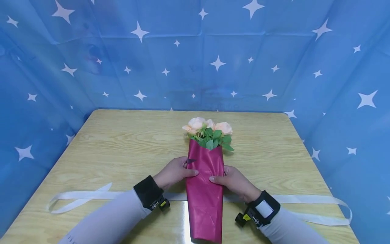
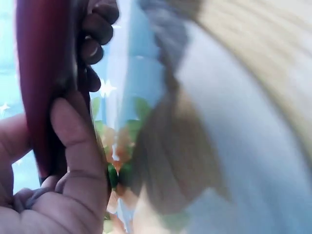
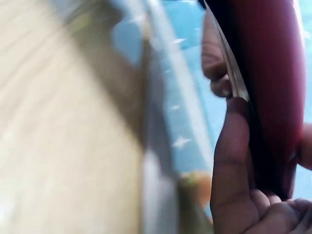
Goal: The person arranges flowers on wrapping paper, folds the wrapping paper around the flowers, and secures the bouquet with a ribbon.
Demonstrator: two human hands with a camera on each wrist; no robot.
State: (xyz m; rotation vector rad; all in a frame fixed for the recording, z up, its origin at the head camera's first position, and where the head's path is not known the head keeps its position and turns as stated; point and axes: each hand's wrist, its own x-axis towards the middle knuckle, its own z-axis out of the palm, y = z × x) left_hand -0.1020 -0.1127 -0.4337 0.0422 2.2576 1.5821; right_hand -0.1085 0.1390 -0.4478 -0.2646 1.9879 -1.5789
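A bouquet of pale peach flowers (image 1: 223,128) with green leaves (image 1: 210,138) pokes out of a dark red paper wrap (image 1: 204,203). My left hand (image 1: 175,172) grips the wrap's left edge, thumb on the front and fingers behind it. On the opposite edge my right hand (image 1: 233,181) holds the paper the same way, its thumb lying across the front. Both wrist views show the red wrap (image 2: 44,73) pinched between thumb and fingers from close up. The flower stems are hidden inside the paper.
A long white ribbon (image 1: 307,199) runs across the wooden table (image 1: 134,142) under the bouquet, its ends looping back at left and right. Behind the table and along its sides hangs a blue curtain (image 1: 189,81) with white stars.
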